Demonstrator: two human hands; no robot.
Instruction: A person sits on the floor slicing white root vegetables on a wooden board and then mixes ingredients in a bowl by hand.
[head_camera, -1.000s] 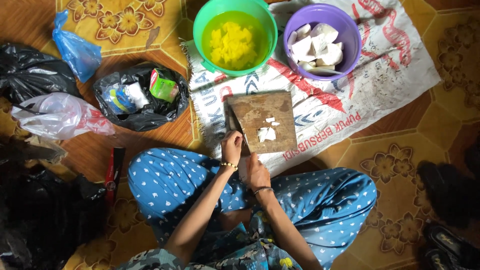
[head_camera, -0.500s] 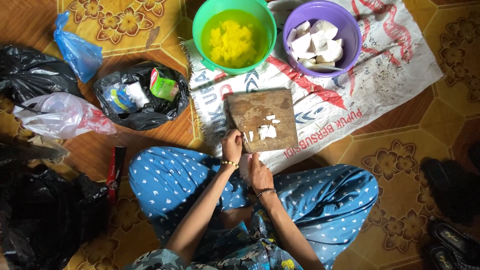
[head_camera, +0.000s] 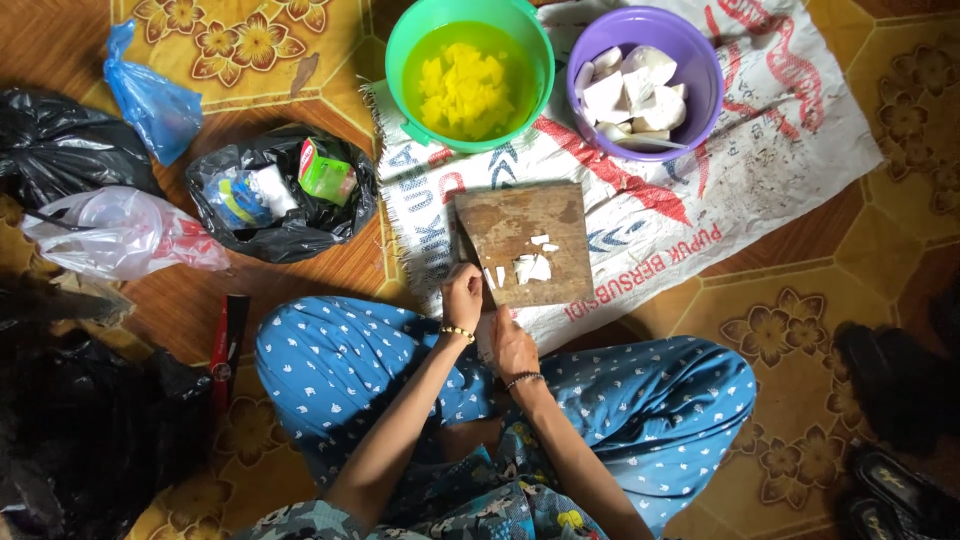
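Observation:
A wooden cutting board (head_camera: 520, 215) lies on a white printed sack (head_camera: 760, 170) on the floor. Small white cut pieces (head_camera: 528, 266) sit near the board's front edge. My left hand (head_camera: 462, 296) grips a knife (head_camera: 467, 245) whose dark blade lies along the board's left side, next to the pieces. My right hand (head_camera: 513, 346) rests just below the board's near edge, fingers curled, with nothing visible in it. Beyond the board stand a green bowl (head_camera: 410, 40) of yellow chunks in liquid and a purple bowl (head_camera: 700, 60) of large white chunks.
My crossed legs in blue dotted cloth (head_camera: 350, 370) fill the near side. At left lie an open black bag (head_camera: 285, 235) with packets, a blue bag (head_camera: 150, 100), a clear bag (head_camera: 120, 235) and black bags (head_camera: 60, 140). Dark shoes (head_camera: 890, 400) sit at right.
A few more thin white slices lie beside the blade on the board. Both hands stay almost where they were; the view shifted slightly.

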